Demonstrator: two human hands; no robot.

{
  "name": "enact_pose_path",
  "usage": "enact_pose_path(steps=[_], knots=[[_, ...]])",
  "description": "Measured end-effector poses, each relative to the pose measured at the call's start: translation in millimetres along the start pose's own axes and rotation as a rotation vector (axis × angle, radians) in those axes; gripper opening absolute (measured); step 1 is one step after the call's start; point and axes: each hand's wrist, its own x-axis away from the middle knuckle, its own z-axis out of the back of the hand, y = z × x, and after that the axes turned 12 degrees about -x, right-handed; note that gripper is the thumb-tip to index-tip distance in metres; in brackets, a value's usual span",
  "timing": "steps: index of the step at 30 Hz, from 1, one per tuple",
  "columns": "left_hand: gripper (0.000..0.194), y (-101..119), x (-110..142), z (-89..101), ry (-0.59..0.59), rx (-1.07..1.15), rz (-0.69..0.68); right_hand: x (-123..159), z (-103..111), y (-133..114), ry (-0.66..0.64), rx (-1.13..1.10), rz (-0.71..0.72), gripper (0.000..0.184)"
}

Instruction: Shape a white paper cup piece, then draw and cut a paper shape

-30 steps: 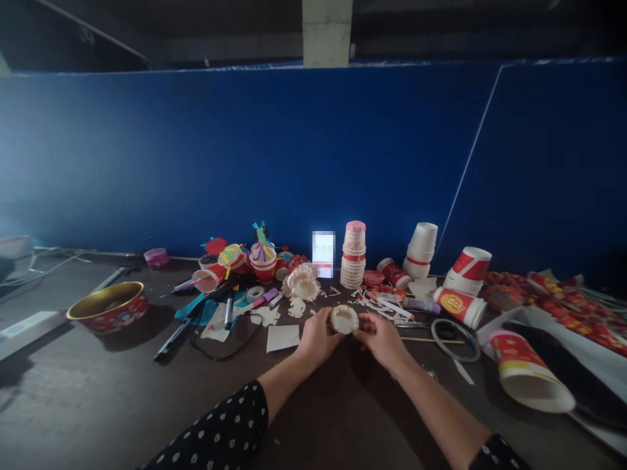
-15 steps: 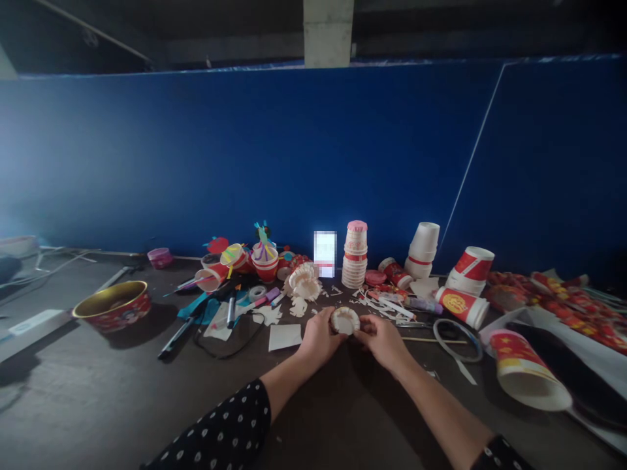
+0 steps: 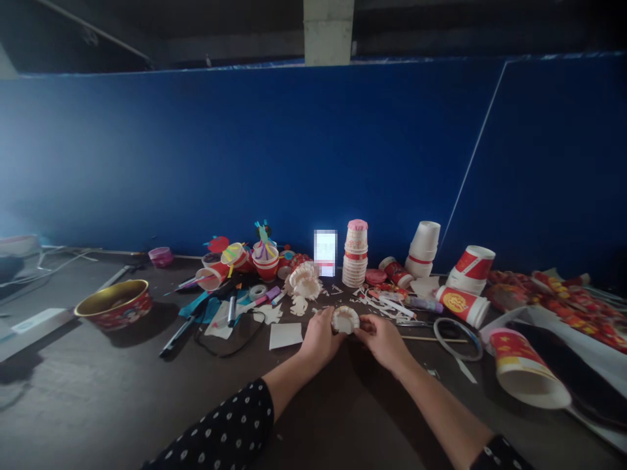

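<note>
Fingers of left hand and right hand hold a snipped paper cup.

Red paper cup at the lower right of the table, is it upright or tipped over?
Tipped over: the red-and-yellow paper cup lies on its side on the dark table, with its open white mouth pointing toward the lower right.

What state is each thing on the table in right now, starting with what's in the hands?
Left hand: gripping the cup's left side
Right hand: gripping the cup's right side
Cut paper cup: held between both hands, rim snipped
Fringed paper cup: cut into curled strips, resting on the table
Paper cup stack: nested upright
Red-printed cup: lying on its side
Large red cup: lying on its side
Gold-rimmed bowl: upright
</note>
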Motion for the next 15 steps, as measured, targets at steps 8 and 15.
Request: enact_pose_path(steps=[8,15], knots=[[0.044,-0.8,0.0,-4.9,-0.025,-0.046,0.022,-1.5,1.8,1.5,0.008,0.016,0.010,0.023],[0.041,-1.0,0.6,-5.4,-0.031,-0.062,0.003,-1.5,2.4,2.7,0.009,0.002,0.024,0.022]])
